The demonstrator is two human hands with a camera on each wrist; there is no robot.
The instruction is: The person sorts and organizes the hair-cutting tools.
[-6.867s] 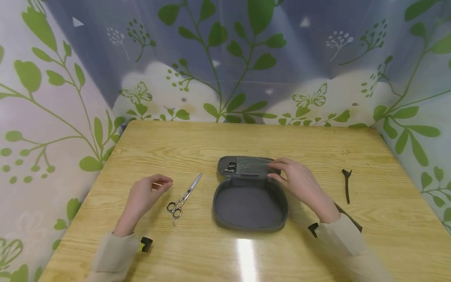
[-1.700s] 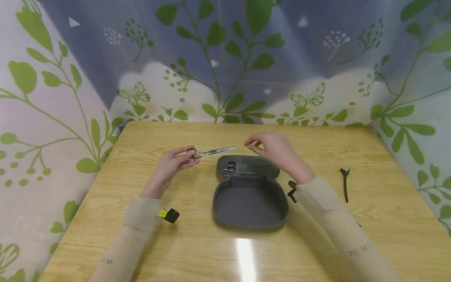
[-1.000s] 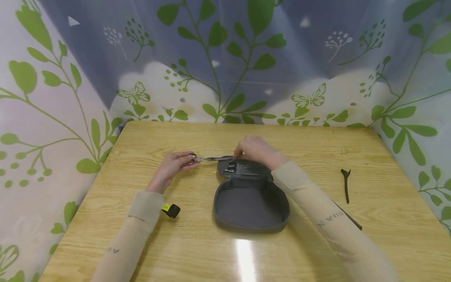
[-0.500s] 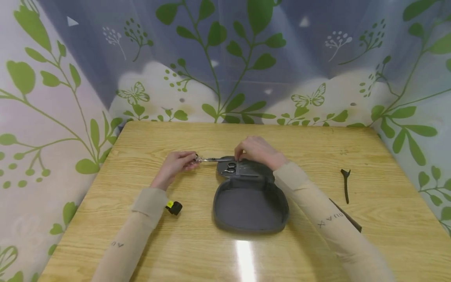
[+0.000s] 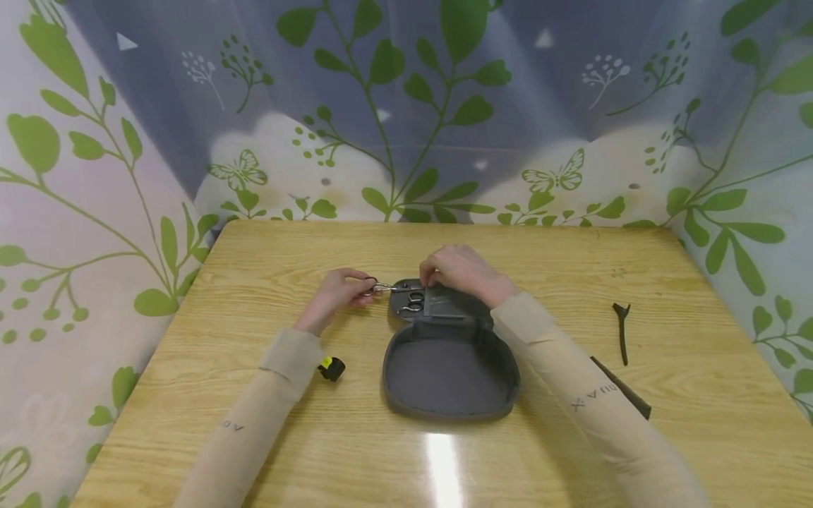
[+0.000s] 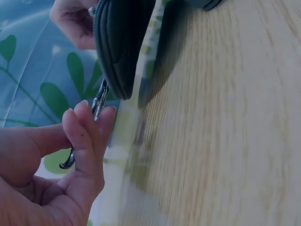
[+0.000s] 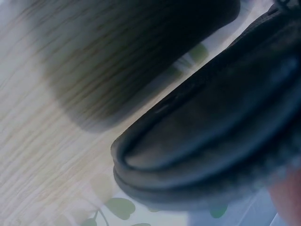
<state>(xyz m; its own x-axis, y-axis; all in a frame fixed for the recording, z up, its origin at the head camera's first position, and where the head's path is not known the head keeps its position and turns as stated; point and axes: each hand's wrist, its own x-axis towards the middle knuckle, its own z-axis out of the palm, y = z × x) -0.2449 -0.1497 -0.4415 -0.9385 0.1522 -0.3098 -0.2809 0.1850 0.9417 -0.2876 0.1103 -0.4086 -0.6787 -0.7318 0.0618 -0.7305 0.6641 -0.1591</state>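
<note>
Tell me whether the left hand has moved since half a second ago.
Yes: in the head view, the left hand has moved rightward, closer to the grey case, which has stayed put.

case (image 5: 451, 370) on table (image 5: 330, 451) | held scissors (image 5: 384, 287) at left of lid (image 5: 398, 300) | clip (image 5: 622, 333) far right

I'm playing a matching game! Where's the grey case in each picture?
Head: the grey case lies open, just below and right of the middle.
Left wrist: the grey case is at the top, left of the middle, cut off by the edge.
Right wrist: the grey case looms big and dark across the right side.
Shared landmark: the wooden table shows in all three.
</note>
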